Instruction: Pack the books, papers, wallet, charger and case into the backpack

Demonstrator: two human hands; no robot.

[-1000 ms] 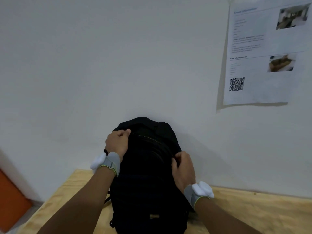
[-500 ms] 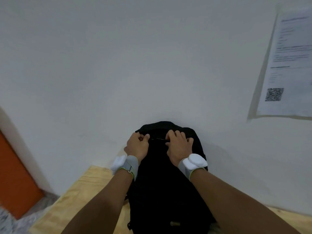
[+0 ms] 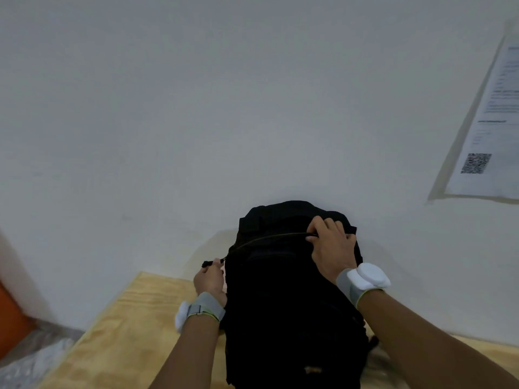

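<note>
1. Standing upright on the pale plywood desk [image 3: 118, 332], the black fabric backpack [image 3: 289, 304] has its rounded top against the plain white wall [image 3: 196, 108].
2. Its cloth looks matte and soft, with a domed crown and a small light tag low on the front; the picture is somewhat blurred, so finer detail is lost.
3. A thin zipper line [image 3: 269, 238] curves across the upper part of the backpack, running from the right shoulder down toward the left side.
4. The right hand [image 3: 331, 248] rests on the top right of the backpack, its fingers [image 3: 316, 224] curled and pressed together on the fabric at the right end of the zipper line.
5. The left hand [image 3: 210, 279] sits against the backpack's left side, lower than the right one, with its fingers closed in a pinch on a small dark zipper pull [image 3: 207, 263] at the left end of the line.
6. Each wrist carries a grey band with a white rounded device [image 3: 368, 276] on it.
7. A printed paper sheet [image 3: 488, 130] with a QR code hangs on the wall to the right, well apart from the backpack.
8. An orange surface [image 3: 11, 318] shows at the far left edge, beyond the desk.
</note>
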